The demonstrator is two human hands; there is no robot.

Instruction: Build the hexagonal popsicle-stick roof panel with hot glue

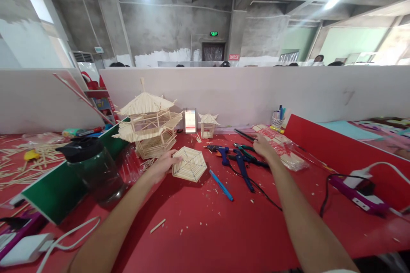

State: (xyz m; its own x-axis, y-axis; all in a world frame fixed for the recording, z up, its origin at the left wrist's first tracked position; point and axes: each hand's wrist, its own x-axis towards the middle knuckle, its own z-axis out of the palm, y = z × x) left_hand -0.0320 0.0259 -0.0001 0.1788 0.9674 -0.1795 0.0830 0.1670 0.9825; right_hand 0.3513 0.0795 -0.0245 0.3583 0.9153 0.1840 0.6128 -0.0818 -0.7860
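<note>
My left hand (pixel 163 166) grips the edge of a hexagonal panel (pixel 189 164) of pale wooden sticks, its thumb on top. My right hand (pixel 264 146) reaches to the back right, fingers closed at the near end of a slim dark rod (pixel 244 134), whose kind I cannot make out. Just in front of that hand lie green-handled pliers (pixel 245 152), a blue glue gun (pixel 222 152) and another dark blue hand tool (pixel 244 170). A blue pen (pixel 221 185) rests right of the panel. Behind my left hand stands a two-tiered stick pavilion (pixel 149 123).
A small stick pavilion (pixel 209 126) stands at the back. Bagged sticks (pixel 283 147) lie beyond my right hand. A dark water bottle (pixel 96 172) and green board (pixel 54 192) flank my left arm. Power strips (pixel 358 196) with cables sit at both sides; a white partition (pixel 243 94) closes the back.
</note>
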